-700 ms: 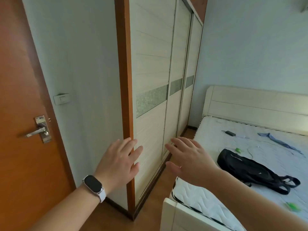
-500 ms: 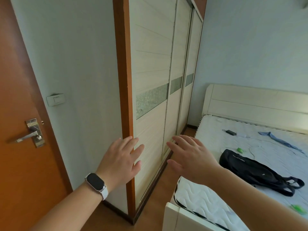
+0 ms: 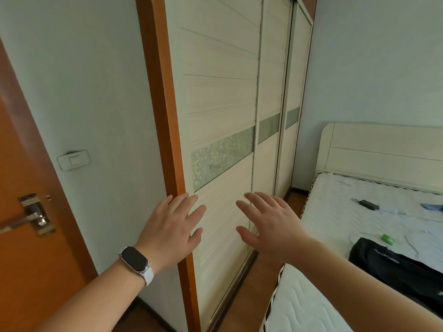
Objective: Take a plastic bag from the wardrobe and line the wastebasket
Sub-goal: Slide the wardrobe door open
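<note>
The wardrobe has cream sliding doors with a frosted band and an orange-brown frame, and its doors are closed. My left hand, with a watch on its wrist, is spread open in front of the frame's edge and the nearest door. My right hand is open too, fingers apart, held before the seam between the first and second door. Neither hand holds anything. No plastic bag or wastebasket is in view.
An orange door with a metal handle stands at the left, beside a wall switch. At the right a bed carries a black bag, a charger and small items. A narrow strip of wooden floor runs between bed and wardrobe.
Both hands have moved closer to the wardrobe's nearest door, and the view has moved in towards it.
</note>
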Motion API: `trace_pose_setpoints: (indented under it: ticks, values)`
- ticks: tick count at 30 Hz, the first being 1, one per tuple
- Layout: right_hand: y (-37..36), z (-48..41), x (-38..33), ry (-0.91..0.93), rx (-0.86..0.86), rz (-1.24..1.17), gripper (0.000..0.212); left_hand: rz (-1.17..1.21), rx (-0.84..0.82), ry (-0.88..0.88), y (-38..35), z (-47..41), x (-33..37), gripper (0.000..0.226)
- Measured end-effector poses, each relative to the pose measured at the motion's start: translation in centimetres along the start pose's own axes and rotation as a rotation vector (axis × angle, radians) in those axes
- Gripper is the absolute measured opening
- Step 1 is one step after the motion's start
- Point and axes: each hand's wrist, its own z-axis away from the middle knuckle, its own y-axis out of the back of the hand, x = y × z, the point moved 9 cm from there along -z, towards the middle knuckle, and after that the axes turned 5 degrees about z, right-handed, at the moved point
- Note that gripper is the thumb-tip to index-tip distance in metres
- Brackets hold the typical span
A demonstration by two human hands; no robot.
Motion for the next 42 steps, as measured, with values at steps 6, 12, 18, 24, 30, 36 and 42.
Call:
trace_pose_setpoints:
  ticks: [6,12,18,24,30,36,42]
  values:
    - [-3.2,-5.0,7.8,0.059,0.026,-0.04,0.058,-0.058,-0.006,0.064,-2.3,-8.9,0.8,0.049]
    - [-6.5,-9.3,13.4,0.132,0.047,-0.075,0.059,-0.105,-0.006,0.137,-4.4,-14.8,1.1,0.049]
    - [-8.7,-13.2,14.0,0.19,0.147,-0.146,0.056,-0.158,-0.014,0.196,-5.2,-17.2,-1.2,0.048]
    - [-11.3,-17.7,12.8,0.21,0.206,-0.178,0.055,-0.206,0.02,0.197,-5.7,-19.6,-5.3,0.047]
    - [-13.1,-23.5,11.1,0.211,0.24,-0.219,0.054,-0.223,0.061,0.201,-6.4,-22.8,-10.2,0.046]
    - [-14.2,-30.3,9.3,0.162,0.313,-0.27,0.057,-0.28,0.196,0.129,-6.1,-25.8,-13.6,0.041]
    - [-15.4,-34.2,8.1,0.147,0.42,-0.325,0.058,-0.317,0.234,0.154,-6.1,-26.2,-15.3,0.039]
